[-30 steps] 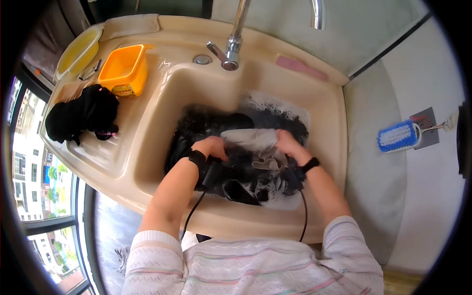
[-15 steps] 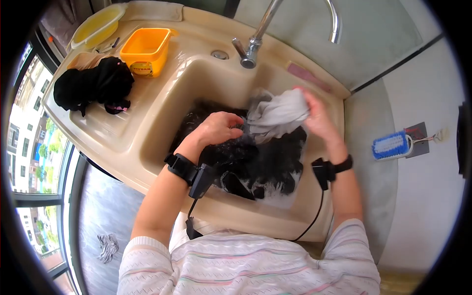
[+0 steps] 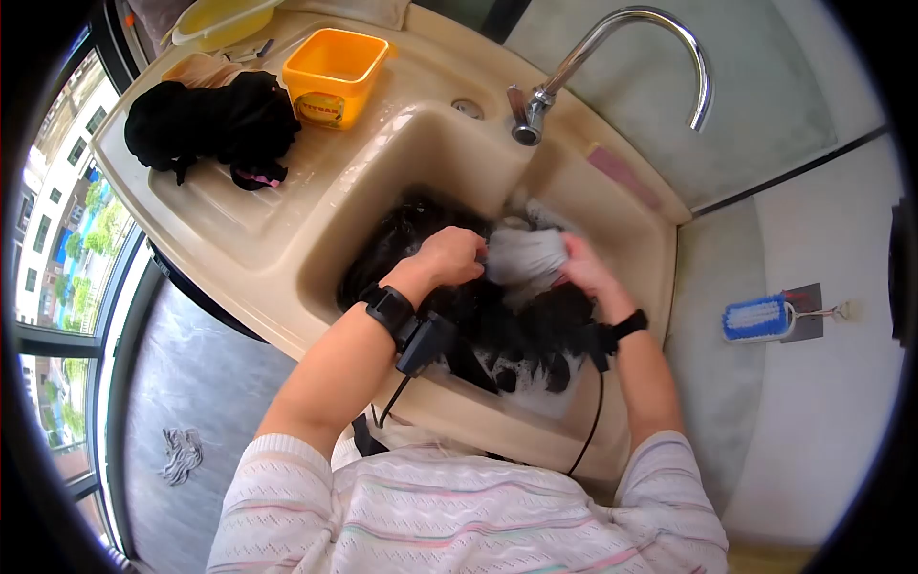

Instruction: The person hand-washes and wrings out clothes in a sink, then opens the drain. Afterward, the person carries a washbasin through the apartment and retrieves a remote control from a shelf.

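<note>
Light grey, wet-looking fabric piece (image 3: 526,258) bunched low in the beige, smooth-walled sink (image 3: 387,182), above dark soaked fabric (image 3: 550,320); probably held there so drips stay in the basin. Right hand (image 3: 585,268) pinches its right end; left hand (image 3: 451,256) curls at the opposite edge, grip unclear, likely steadying. Black fabric bundle (image 3: 215,120) sits on the ridged side ledge (image 3: 225,215), presumably to drain.

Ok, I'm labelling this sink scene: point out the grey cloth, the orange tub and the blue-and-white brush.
Grey cloth (image 3: 524,256), head view: middle of its bunched fabric.
Orange tub (image 3: 323,99), head view: labelled front wall.
Blue-and-white brush (image 3: 755,318), head view: bristles.
</note>
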The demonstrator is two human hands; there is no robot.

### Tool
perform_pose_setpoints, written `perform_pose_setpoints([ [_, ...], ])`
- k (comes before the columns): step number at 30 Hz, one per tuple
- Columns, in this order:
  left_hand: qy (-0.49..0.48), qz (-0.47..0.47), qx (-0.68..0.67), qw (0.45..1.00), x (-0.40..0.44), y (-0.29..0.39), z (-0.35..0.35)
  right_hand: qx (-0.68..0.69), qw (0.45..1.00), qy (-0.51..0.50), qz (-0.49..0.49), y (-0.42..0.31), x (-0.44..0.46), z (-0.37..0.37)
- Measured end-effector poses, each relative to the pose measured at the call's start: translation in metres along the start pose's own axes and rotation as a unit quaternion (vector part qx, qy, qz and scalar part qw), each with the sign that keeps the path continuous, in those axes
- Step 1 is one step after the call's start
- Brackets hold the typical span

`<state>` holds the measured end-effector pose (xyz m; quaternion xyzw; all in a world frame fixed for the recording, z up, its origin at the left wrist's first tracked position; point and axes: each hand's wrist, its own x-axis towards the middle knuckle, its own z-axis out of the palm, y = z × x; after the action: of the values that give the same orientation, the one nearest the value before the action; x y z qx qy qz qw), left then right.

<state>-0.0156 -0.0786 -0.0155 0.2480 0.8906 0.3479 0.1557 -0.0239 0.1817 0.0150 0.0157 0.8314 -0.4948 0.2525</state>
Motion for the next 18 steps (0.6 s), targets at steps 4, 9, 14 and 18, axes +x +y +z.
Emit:
perform_pose_setpoints([
  [4,-0.009,0.003,-0.001,1.000,0.002,0.000,0.003,0.010,0.983,0.096,-0.156,-0.105,-0.073,-0.071],
  [9,-0.008,0.004,-0.004,1.000,0.000,0.002,0.004,-0.088,0.948,0.163,-0.259,-0.142,-0.109,-0.105],
  [14,0.002,0.013,-0.010,1.000,0.000,0.000,0.005,-0.092,0.958,0.064,-0.266,-0.072,-0.050,-0.069],
  [18,-0.001,0.017,-0.010,1.000,0.000,0.000,0.005,-0.276,0.930,0.052,-0.237,0.051,0.029,0.004],
])
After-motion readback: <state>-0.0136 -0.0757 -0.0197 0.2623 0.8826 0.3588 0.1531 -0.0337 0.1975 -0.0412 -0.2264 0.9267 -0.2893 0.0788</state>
